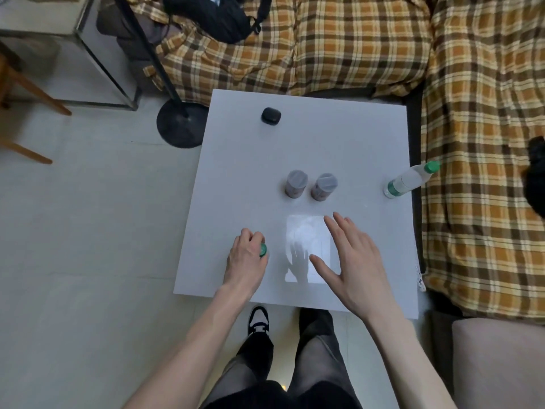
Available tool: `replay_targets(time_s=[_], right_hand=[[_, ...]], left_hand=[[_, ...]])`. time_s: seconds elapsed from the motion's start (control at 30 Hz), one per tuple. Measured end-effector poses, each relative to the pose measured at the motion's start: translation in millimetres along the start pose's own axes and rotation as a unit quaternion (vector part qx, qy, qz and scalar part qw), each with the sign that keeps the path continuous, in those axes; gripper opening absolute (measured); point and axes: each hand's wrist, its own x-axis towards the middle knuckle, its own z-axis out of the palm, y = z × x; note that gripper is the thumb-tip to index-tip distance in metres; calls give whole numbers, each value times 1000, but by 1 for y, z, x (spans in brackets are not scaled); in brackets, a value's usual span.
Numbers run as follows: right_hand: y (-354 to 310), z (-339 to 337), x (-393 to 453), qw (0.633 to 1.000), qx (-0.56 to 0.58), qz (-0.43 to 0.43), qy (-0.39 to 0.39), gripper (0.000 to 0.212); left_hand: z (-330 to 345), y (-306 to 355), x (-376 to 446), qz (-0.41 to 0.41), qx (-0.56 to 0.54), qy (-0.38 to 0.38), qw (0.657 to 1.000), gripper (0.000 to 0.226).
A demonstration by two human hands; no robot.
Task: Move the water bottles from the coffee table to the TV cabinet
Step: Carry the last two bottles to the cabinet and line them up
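A white coffee table [241, 160] fills the middle of the view. My left hand [245, 259] is closed around the top of a water bottle near the table's front left; only its green cap [262, 250] shows. A second clear water bottle with a green cap and green label [408, 180] stands at the right edge of the table, untouched. My right hand [352, 259] hovers over the front of the table with fingers spread and nothing in it. The TV cabinet is not in view.
Two small grey-lidded cups [295, 184] [323, 186] stand mid-table, and a small black case [270, 116] lies at the far side. A plaid-covered sofa [354, 48] wraps the back and right. A black lamp base [180, 124] and a glass side table [97, 54] are to the left.
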Motion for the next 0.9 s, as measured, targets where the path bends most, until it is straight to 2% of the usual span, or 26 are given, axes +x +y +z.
replay_targets(time_s=[0.2,0.47,0.6,0.8,0.9], right_hand=[[52,-34,19,995,-27,49,77,67],[153,-77,71,991,-61,67,101,63],[203,-88,103,988,-88,62,111,61],[259,-86,155,988,-116,66,82,65],[276,-76,180,990,-109,88,13,67]], left_hand=[[-6,79,22,48,-32,39,998,16],[4,173,75,92,-40,81,992,17],[15,205,102,89,-56,93,990,16],[33,230,130,79,-80,84,990,18],[43,234,138,62,-99,73,990,19]])
